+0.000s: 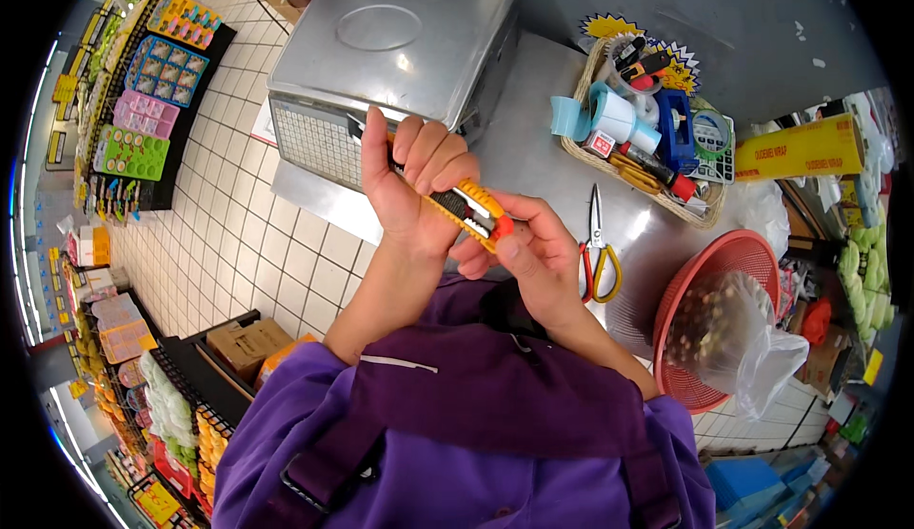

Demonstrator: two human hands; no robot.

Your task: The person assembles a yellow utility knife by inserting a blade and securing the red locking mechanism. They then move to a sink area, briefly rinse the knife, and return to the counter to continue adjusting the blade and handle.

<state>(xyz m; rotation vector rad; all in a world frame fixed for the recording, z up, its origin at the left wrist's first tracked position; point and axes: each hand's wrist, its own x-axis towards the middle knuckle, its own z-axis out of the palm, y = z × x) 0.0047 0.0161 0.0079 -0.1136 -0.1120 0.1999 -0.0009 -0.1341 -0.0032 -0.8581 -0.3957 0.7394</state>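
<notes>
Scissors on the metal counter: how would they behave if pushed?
The scissors lie flat, so they'd probably slide rather than roll. The counter looks smooth and shiny, so friction may be low. Metal blades suggest little flex.

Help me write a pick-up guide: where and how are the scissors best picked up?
Grip the scissors by their loop handles, probably from above on the person's side: they lie on the metal counter with loops toward the person and blades pointing away.
</notes>
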